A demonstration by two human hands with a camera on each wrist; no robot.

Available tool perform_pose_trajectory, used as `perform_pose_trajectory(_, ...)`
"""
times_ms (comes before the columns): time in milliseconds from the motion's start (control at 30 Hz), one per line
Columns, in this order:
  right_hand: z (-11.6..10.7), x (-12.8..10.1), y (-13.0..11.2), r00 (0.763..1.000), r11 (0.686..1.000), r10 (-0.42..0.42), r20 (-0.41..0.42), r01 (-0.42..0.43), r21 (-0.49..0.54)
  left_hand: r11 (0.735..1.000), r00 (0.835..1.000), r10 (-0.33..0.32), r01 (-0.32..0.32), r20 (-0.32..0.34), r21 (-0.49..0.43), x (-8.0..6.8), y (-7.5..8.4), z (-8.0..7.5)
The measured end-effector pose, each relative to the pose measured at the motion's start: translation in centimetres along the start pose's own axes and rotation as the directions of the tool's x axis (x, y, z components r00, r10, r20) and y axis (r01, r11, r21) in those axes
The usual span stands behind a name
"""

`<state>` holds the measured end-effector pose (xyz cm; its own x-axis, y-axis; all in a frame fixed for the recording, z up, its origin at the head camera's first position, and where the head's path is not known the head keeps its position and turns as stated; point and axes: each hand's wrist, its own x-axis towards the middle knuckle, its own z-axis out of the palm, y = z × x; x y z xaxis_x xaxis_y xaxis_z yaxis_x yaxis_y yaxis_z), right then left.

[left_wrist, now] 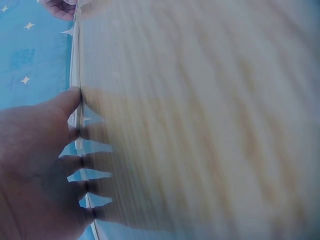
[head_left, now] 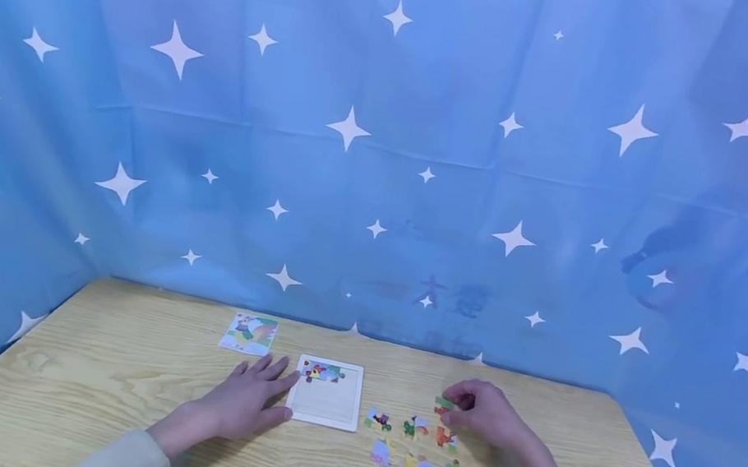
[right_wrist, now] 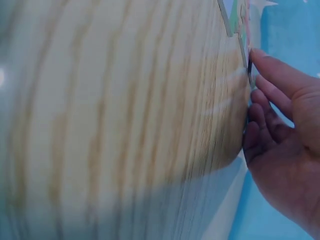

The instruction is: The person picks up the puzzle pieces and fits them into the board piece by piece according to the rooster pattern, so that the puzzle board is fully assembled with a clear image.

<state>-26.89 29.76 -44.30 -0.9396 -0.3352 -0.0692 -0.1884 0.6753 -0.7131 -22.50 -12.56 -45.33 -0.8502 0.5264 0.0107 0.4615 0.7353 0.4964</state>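
- The left hand (head_left: 246, 405) is laid flat on the wooden table (head_left: 90, 392), fingers straight and spread, with the fingertips touching the left edge of the white puzzle tray (head_left: 323, 412).
- In the left wrist view the same spread fingers (left_wrist: 75, 162) are seen pressed against the tabletop; nothing is gripped by them.
- A few joined pieces (head_left: 322, 372) are seated in the tray's top left corner; the remainder of the tray is shown bare.
- A green puzzle piece (head_left: 443, 403) is pinched between thumb and fingertips of the right hand (head_left: 488, 416), just above the table and to the right of the tray.
- In the right wrist view the curled fingers (right_wrist: 265, 120) are seen close to the table surface, with a piece's edge (right_wrist: 248, 70) at the fingertips; its picture cannot be made out there.
- Six loose pieces (head_left: 415, 445) are spread in two rows on the table, just below and left of the right hand, near the tray's right side.
- A printed reference card (head_left: 249, 332) is lying behind the tray, near the table's far edge, apart from both hands.
- A blue cloth with white stars (head_left: 390, 144) is hung behind and around the table.
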Motion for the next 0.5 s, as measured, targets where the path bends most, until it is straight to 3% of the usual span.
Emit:
perform_pose_trajectory(233, 0.18, 0.18, -0.08, 1.000, 1.000, 0.002, 0.003, -0.002, -0.010, 0.999, 0.999, 0.046, -0.046, -0.015, 0.004, -0.06, -0.50, 0.16)
perform_pose_trajectory(500, 0.18, 0.14, -0.42, 1.000, 1.000, -0.009, 0.002, 0.009, -0.001, 1.000, 1.000, 0.012, -0.012, 0.002, -0.005, 0.03, -0.29, 0.03)
